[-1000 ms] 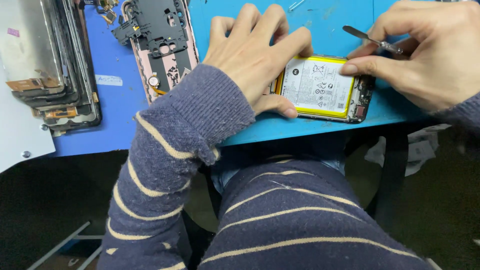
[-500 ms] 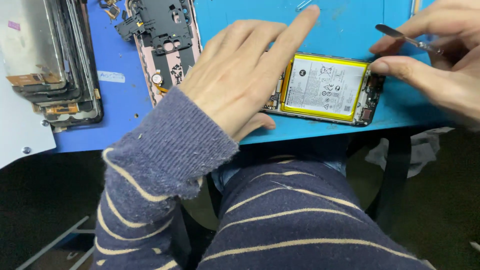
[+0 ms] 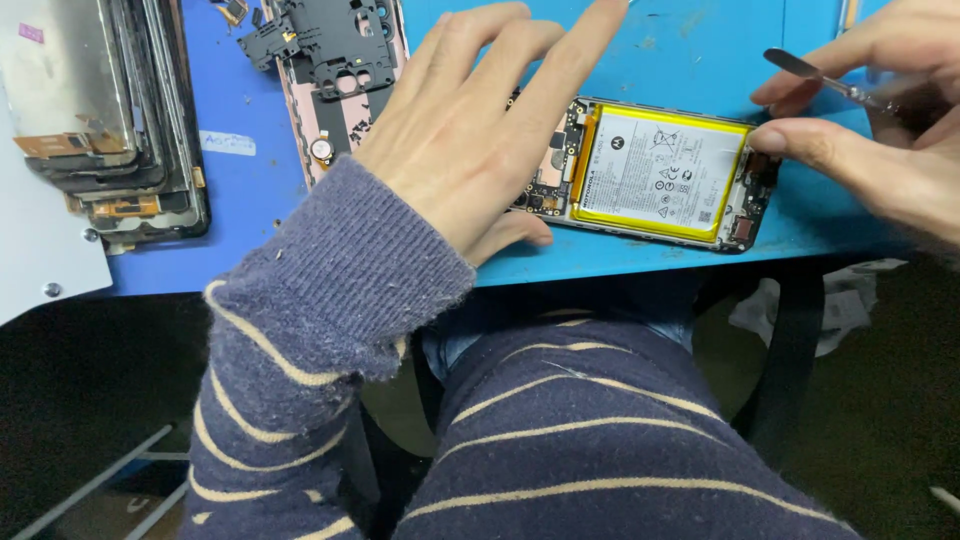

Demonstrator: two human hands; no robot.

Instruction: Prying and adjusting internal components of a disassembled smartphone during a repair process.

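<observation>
left hand (image 3: 470, 130): flat, fingers spread, hovering over the left end of the opened phone (image 3: 650, 175). Grip open, holds nothing. Thumb near the phone's lower-left corner, touching or just above it, cannot tell. Looks placed to steady the chassis so it doesn't slide on the mat.
right hand (image 3: 880, 140): grip closed on a thin metal tool (image 3: 815, 75), pinched between fingers, flat tip pointing left and raised above the worktop. Thumb tip presses at the right edge of the phone, likely bracing that end.
opened phone: lies flat on the blue mat (image 3: 700, 50) near the front edge of the worktop, back cover off, long side left to right. Sits between the two hands, within reach of both.
battery (image 3: 665, 170): white label, yellow border, seated in the frame, fills the middle. Board sections exposed at both ends.
pink back cover (image 3: 310, 130): just left of the left hand, inner side up, black plastic bracket (image 3: 320, 40) lying on it. Parked aside, off the phone.
screen stack (image 3: 100, 110): several display panels piled at far left, orange flex tails showing, well apart from the phone.
sleeve (image 3: 330, 290): dark blue knit with cream stripes, crosses the worktop edge.
below worktop: lap in the same knit, dark floor, crumpled white cloth (image 3: 800, 305) at right.
</observation>
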